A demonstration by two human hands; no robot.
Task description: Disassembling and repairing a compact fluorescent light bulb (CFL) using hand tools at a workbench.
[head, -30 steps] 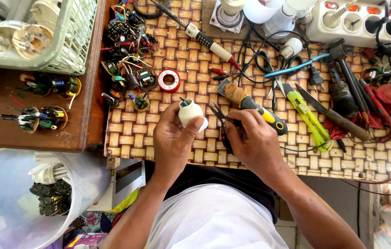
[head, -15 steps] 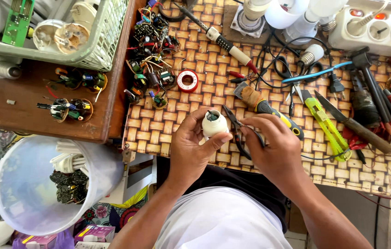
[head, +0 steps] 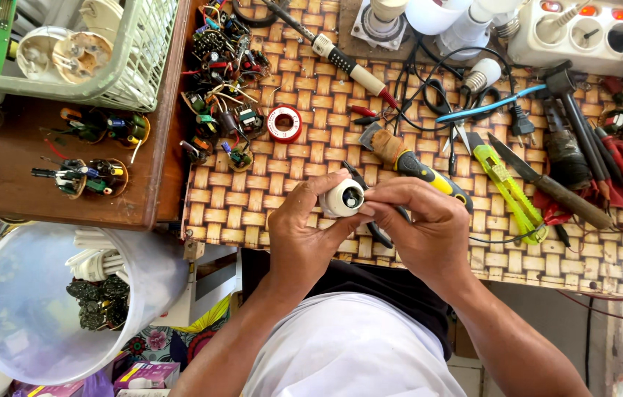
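both hands had drawn closer together since the earlier frames, the white round plastic lamp base (head: 343, 198) now pinched from both sides rather than held by the left alone. left hand (head: 304, 235) was curled around its near side, thumb and fingers closed on it; right hand (head: 422, 231) met it with fingertips closed narrow on its rim, touching. dark-handled pliers (head: 374, 220) lay just under the right hand, mostly hidden by the palm, so whether that hand gripped them could not be told. just beyond the right hand lay a yellow-and-black handled tool with a cork-brown wrap (head: 414, 163). beyond the left hand sat a small red-and-white tape roll (head: 284, 123) on the woven cane mat (head: 253, 198).
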